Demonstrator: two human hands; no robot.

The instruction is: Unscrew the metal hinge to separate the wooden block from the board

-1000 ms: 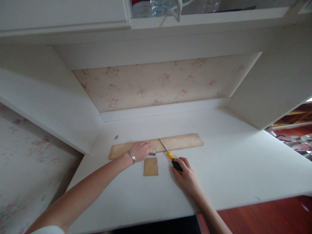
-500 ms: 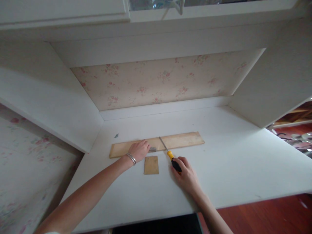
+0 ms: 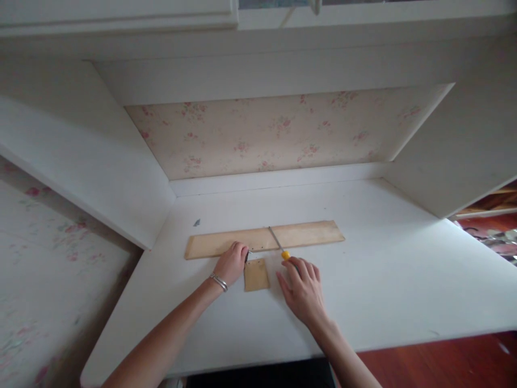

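A long, thin wooden board [image 3: 226, 242] lies across the white desktop, with small dark holes near its front edge. Close in front of it is a small square wooden piece [image 3: 256, 276], also with holes by its upper edge. My left hand [image 3: 232, 264] is closed on a small metal hinge [image 3: 247, 253], mostly covered by the fingers, at the gap between board and square piece. A screwdriver [image 3: 285, 254] with a yellow collar rests its shaft across the board. My right hand [image 3: 302, 285] lies over its handle, the fingers wrapped round it and the thumb out to the side.
White side panels [image 3: 81, 140] flank the desktop [image 3: 383, 269], with floral wallpaper [image 3: 278, 129] behind. An overhead cabinet [image 3: 121, 16] hangs above. A small grey mark [image 3: 196, 222] shows at back left. Red flooring [image 3: 436, 355] lies beyond the front edge.
My left hand has drawn slightly nearer the square piece, and the hinge has turned in its fingers. My right hand has slid up the screwdriver handle, covering its black part. The view has shifted slightly.
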